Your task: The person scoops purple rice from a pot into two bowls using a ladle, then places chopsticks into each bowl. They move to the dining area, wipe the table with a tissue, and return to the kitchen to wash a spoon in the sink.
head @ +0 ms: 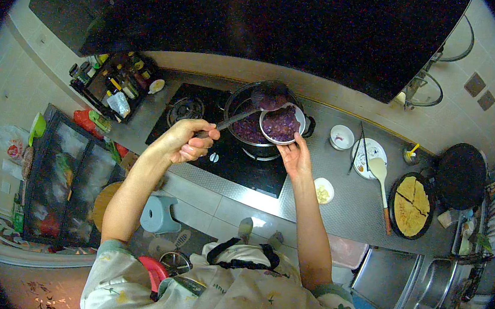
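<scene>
My left hand (190, 141) grips the dark handle of a ladle (239, 116). The ladle's head, coated with purple food, is over the far side of a white bowl (262, 133). Supporting that bowl from below and at its near rim is my right hand (294, 157). Thick purple porridge (281, 123) fills much of the bowl. Directly beneath, a dark pot (231, 94) stands on the black gas cooktop (249, 177), with more of the purple porridge (248, 129) inside. The bowl and ladle hide part of the pot's opening.
Right of the cooktop stand a small white bowl (342, 137), a plate (370, 147) with chopsticks, a spatula (383, 178), a dish of pale pieces (323, 192) and a pan of cut flatbread (411, 205). A bottle rack (124, 80) stands left. The range hood (243, 23) overhangs the cooktop.
</scene>
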The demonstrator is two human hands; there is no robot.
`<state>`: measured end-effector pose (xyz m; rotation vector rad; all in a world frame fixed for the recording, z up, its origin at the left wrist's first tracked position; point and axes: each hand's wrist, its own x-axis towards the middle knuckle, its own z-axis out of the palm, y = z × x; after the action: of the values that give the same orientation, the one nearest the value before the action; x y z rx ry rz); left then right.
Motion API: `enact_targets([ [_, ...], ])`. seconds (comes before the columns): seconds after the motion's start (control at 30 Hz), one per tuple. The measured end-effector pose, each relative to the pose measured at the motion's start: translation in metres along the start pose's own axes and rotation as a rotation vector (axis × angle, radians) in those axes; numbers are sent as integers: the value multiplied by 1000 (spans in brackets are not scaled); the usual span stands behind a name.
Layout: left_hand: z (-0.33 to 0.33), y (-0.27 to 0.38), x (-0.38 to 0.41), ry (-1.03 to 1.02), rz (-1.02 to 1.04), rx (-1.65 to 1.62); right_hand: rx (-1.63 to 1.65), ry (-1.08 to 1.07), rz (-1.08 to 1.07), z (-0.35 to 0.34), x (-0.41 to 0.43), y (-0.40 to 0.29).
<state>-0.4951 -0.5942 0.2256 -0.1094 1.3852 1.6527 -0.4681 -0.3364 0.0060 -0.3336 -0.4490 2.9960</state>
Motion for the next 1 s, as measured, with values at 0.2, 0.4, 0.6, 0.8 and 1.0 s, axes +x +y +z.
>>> enact_targets([
  [0.2,-16,16,10,-24,-10,-117,-8,-40,-4,4,-12,-8],
  [0.4,-50,-1,75,42,-101,-12,-6,60,-51,-13,-43,-30],
  [0.6,-70,-32,147,272,-122,388,-32,136,-144,-61,-84,-72],
  [0.8,-74,-39,194,523,-24,1063,-104,350,-296,-137,-134,-120],
  [1.0,-81,-59,237,655,193,1704,-52,509,-443,-216,-174,-152],
])
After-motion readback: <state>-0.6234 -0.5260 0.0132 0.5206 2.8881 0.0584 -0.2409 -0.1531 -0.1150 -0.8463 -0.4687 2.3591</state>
